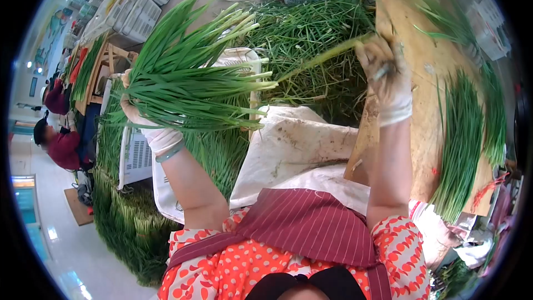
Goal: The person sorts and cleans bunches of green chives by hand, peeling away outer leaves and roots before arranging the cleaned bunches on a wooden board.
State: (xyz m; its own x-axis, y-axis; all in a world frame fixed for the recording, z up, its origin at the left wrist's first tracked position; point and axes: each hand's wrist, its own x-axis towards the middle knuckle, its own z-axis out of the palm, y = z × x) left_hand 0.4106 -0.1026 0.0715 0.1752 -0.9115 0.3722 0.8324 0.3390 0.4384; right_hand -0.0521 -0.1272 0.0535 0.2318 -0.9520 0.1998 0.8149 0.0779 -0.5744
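Observation:
My left hand (135,115), in a pale glove, is closed around a large bunch of garlic chives (183,86). The bunch lies sideways with its pale stem ends fanned out to the right, its leaves hiding most of my fingers. My right hand (384,72), in a soiled glove, is raised at the right with its fingers pinched together. A thin yellowish-green leaf (327,54) stretches from those fingers toward the stem ends; its far tip is blurred. Beneath both hands is a heap of loose green leaves (316,28).
A wooden board (422,116) on the right bears a laid-out bundle of chives (461,144). White crates (136,158) filled with greens stand at the left, and stacked crates (133,5) behind. White sacking (300,144) covers my lap. Another person (64,147) is at the far left.

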